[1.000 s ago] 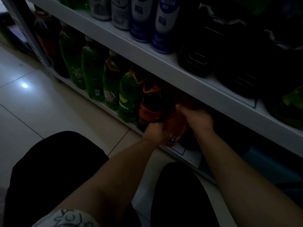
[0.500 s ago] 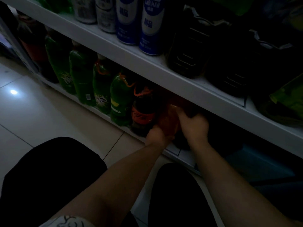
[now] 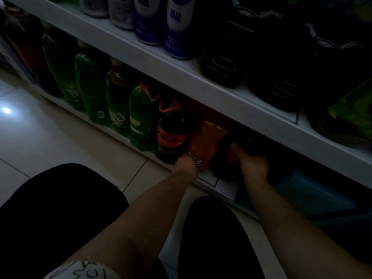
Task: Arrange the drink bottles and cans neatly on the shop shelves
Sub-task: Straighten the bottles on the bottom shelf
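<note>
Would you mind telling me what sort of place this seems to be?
Probably a small shop's drinks aisle: white shelves carry a row of green bottles, a cola bottle and an orange bottle below, and blue cans above, over a tiled floor.

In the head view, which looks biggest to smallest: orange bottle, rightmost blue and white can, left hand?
1. orange bottle, top hidden under the shelf.
2. rightmost blue and white can, cut off at the picture's top, so close call.
3. left hand, clearly smallest.
</note>
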Action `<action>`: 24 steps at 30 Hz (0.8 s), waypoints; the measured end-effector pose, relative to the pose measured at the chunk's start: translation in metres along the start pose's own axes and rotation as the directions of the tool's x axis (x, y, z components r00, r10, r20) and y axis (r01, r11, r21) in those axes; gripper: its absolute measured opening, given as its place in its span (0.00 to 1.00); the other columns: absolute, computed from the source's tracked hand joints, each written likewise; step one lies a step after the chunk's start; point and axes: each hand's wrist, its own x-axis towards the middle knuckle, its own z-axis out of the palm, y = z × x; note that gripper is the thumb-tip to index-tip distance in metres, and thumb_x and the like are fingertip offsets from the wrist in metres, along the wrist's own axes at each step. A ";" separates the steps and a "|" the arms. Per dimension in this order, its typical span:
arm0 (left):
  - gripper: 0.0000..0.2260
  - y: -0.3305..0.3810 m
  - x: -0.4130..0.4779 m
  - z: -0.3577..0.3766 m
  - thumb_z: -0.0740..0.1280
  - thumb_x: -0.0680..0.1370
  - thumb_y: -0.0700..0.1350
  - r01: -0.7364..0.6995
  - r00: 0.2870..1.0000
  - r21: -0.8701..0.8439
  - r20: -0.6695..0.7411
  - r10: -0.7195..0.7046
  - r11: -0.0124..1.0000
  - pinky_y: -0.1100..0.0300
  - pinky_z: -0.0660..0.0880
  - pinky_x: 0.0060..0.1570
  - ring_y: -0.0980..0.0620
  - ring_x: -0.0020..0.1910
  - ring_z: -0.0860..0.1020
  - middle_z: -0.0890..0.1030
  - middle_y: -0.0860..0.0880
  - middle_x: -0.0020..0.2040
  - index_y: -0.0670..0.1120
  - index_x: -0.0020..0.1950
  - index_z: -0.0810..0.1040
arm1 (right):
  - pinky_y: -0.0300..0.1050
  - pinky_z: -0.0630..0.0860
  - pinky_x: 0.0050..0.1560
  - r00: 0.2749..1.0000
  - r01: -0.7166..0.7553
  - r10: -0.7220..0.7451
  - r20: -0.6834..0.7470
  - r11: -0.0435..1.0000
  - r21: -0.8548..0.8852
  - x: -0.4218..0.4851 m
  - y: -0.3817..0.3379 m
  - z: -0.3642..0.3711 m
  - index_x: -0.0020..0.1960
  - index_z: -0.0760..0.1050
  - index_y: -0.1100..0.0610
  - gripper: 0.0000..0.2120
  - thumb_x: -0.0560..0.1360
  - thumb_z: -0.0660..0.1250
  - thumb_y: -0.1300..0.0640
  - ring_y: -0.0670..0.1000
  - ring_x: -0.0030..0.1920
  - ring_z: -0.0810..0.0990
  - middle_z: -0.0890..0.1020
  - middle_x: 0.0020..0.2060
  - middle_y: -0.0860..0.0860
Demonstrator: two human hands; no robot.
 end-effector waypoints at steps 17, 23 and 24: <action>0.26 0.021 -0.045 0.017 0.69 0.73 0.42 -0.402 0.895 -0.197 0.122 0.429 0.894 0.64 0.67 0.59 0.43 0.64 0.73 0.75 0.40 0.65 0.41 0.70 0.70 | 0.40 0.60 0.62 0.994 0.089 -0.094 -0.050 0.990 -0.106 -0.001 -0.013 -0.020 0.71 0.68 0.53 0.33 0.70 0.70 0.41 0.57 0.68 0.69 0.71 0.68 0.54; 0.40 0.053 -0.048 0.019 0.72 0.73 0.38 -0.396 0.876 -0.390 0.111 0.469 0.831 0.56 0.61 0.71 0.46 0.72 0.65 0.64 0.43 0.74 0.45 0.78 0.51 | 0.40 0.61 0.64 0.981 0.174 -0.142 0.130 0.943 -0.285 0.001 -0.018 -0.031 0.71 0.66 0.50 0.35 0.70 0.64 0.33 0.55 0.68 0.69 0.70 0.70 0.51; 0.38 0.054 -0.046 0.016 0.71 0.73 0.39 -0.379 0.891 -0.347 0.114 0.440 0.858 0.58 0.63 0.68 0.45 0.71 0.66 0.65 0.43 0.73 0.44 0.77 0.54 | 0.42 0.62 0.65 0.982 0.174 -0.139 0.129 0.931 -0.320 -0.001 -0.020 -0.030 0.72 0.66 0.49 0.37 0.69 0.63 0.30 0.55 0.68 0.69 0.71 0.69 0.51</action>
